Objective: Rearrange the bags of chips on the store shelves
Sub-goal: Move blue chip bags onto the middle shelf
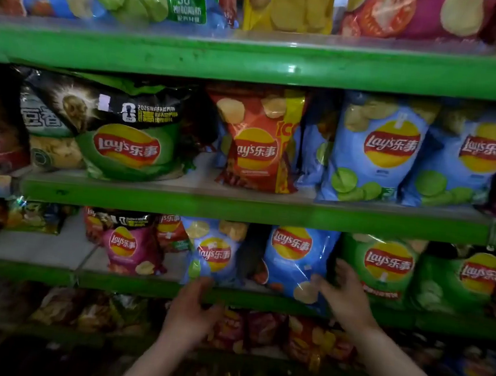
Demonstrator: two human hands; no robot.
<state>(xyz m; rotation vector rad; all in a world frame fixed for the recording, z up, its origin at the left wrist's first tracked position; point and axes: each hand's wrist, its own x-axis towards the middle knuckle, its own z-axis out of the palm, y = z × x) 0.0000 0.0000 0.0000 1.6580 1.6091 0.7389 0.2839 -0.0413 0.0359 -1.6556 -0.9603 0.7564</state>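
Note:
Green shelves hold many Lay's chip bags. On the third shelf point(138, 283) a blue bag point(294, 260) stands tilted, and my right hand point(349, 293) touches its right edge with fingers spread, not clearly gripping it. My left hand point(194, 307) is at the shelf's front lip, its fingertips against the bottom of a small light-blue bag point(212, 254). A pink bag point(130, 246) leans to the left of that, and green bags point(385, 269) stand to the right.
The middle shelf point(238, 208) carries a green bag point(129, 144) lying back, a red bag point(257, 146) and light-blue bags point(376, 152). More bags fill the top shelf and the dim bottom shelf. Bare shelf board shows at the lower left point(35, 245).

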